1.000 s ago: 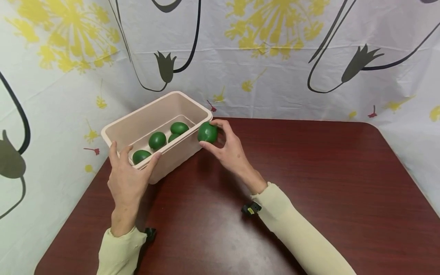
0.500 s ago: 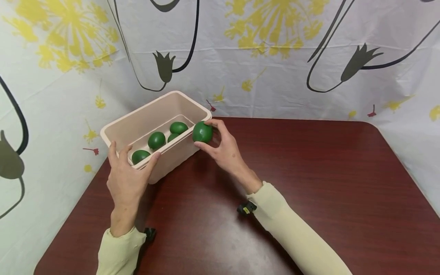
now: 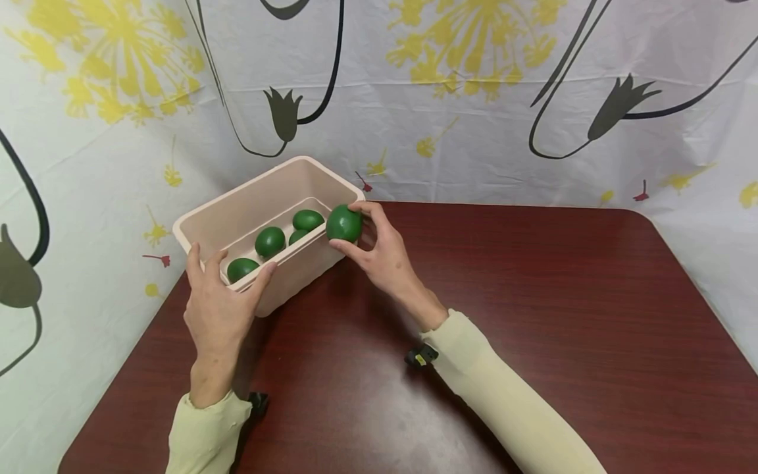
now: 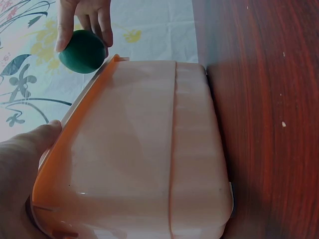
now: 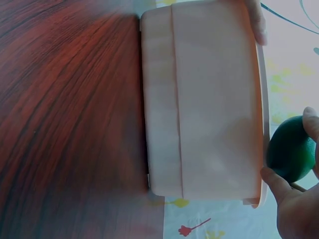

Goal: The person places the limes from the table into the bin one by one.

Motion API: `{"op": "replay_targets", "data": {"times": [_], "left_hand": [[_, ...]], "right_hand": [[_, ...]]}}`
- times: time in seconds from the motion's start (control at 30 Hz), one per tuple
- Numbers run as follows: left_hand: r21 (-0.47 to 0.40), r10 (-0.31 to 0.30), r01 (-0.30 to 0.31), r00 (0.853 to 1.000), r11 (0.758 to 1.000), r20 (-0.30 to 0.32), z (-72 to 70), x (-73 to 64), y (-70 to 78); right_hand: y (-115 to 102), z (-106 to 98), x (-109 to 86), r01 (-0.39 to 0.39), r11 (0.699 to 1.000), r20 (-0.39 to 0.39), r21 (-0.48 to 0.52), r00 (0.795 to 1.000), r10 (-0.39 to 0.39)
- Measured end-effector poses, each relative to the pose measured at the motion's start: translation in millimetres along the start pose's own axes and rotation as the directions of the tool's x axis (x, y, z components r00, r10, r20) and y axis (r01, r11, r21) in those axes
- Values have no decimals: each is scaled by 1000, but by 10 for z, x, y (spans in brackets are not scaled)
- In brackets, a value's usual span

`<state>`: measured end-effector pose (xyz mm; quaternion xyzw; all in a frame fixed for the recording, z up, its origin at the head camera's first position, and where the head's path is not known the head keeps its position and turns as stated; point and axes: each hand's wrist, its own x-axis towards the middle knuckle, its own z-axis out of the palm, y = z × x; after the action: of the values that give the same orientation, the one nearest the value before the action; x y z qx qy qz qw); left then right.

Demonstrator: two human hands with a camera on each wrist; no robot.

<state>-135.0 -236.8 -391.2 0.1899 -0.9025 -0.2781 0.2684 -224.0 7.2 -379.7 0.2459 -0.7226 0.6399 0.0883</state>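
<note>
In the head view, my right hand [image 3: 392, 263] pinches a smooth, dark green egg-shaped object [image 3: 344, 225] between thumb and fingers. It is held at the near long rim of a beige plastic bin [image 3: 299, 276], close to the right corner. The right wrist view shows the same green object [image 5: 289, 149] level with the bin's rim. My left hand [image 3: 218, 313] grips the bin's left end, thumb on the near rim and fingers over the end rim. Inside the bin lie several similar green objects [image 3: 270, 242], one partly hidden by the near wall.
The bin stands at the back left of a dark red-brown wooden table [image 3: 533, 316]. A white patterned cloth [image 3: 462, 145] hangs behind the table and along its left side. Small black devices [image 3: 422, 355] sit at both wrists.
My right hand has carried the green object left and slightly up, from beside the bin's right corner to its near rim. The left hand and the bin have stayed put.
</note>
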Motion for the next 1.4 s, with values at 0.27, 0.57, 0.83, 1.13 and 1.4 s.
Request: {"op": "replay_targets", "data": {"times": [0.27, 0.57, 0.83, 1.13, 1.4], "left_hand": [[5, 6, -6, 1000, 1000, -3, -2, 3, 3], [-2, 4, -4, 1000, 1000, -7, -7, 0, -9], [-1, 2, -2, 1000, 1000, 0, -10, -6, -3], [-1, 4, -4, 1000, 1000, 1, -4, -5, 3], [5, 12, -12, 1000, 1000, 4, -7, 0, 14]], "right_hand": [[-32, 59, 33, 4, 999, 3, 43, 1000, -4], [-54, 113, 50, -6, 1000, 5, 25, 1000, 6], [-30, 146, 62, 6, 1000, -9, 10, 1000, -6], [-34, 174, 88, 39, 994, -62, -98, 997, -45], [-40, 201, 125, 44, 985, -73, -166, 996, -57]]}}
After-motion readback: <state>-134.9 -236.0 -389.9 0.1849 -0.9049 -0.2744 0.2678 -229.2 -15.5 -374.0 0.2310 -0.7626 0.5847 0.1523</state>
